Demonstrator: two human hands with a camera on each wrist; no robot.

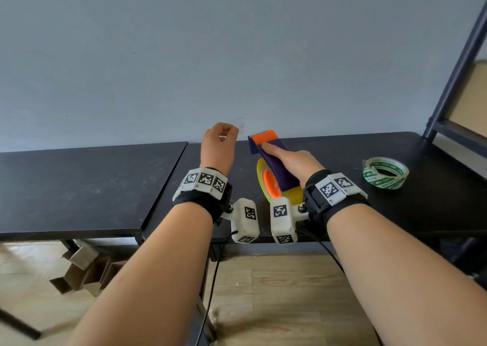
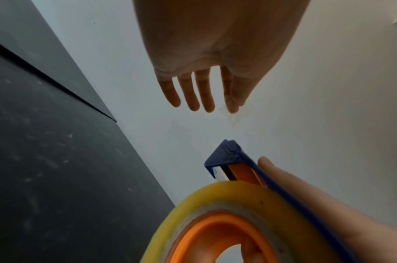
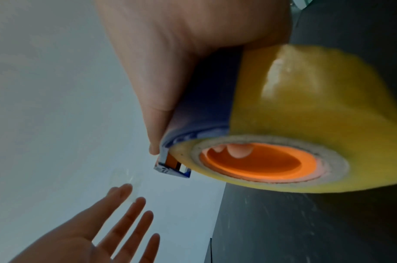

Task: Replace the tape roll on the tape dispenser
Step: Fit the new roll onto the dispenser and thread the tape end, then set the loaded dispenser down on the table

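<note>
My right hand [image 1: 292, 158] grips the purple tape dispenser [image 1: 274, 161] from above, forefinger stretched toward its orange cutter [image 1: 263, 136]. A yellow tape roll [image 1: 261, 169] sits on the dispenser's orange hub [image 1: 272, 185]. The right wrist view shows the roll [image 3: 305, 106] close up, with fingertips showing inside the hub [image 3: 255, 163]. My left hand [image 1: 218, 145] is raised left of the cutter, thumb and forefinger pinching a small, faint piece of clear tape [image 1: 240, 124]. Its other fingers [image 2: 190, 92] are fairly straight. A second, thin roll of green-printed tape [image 1: 386, 173] lies flat on the table to the right.
Two black tables [image 1: 79, 187] meet at a seam [image 1: 163, 187] left of my hands, and a pale wall stands close behind. A dark metal shelf frame [image 1: 453, 82] rises at the right. Cardboard pieces [image 1: 84, 272] lie on the wooden floor under the left table.
</note>
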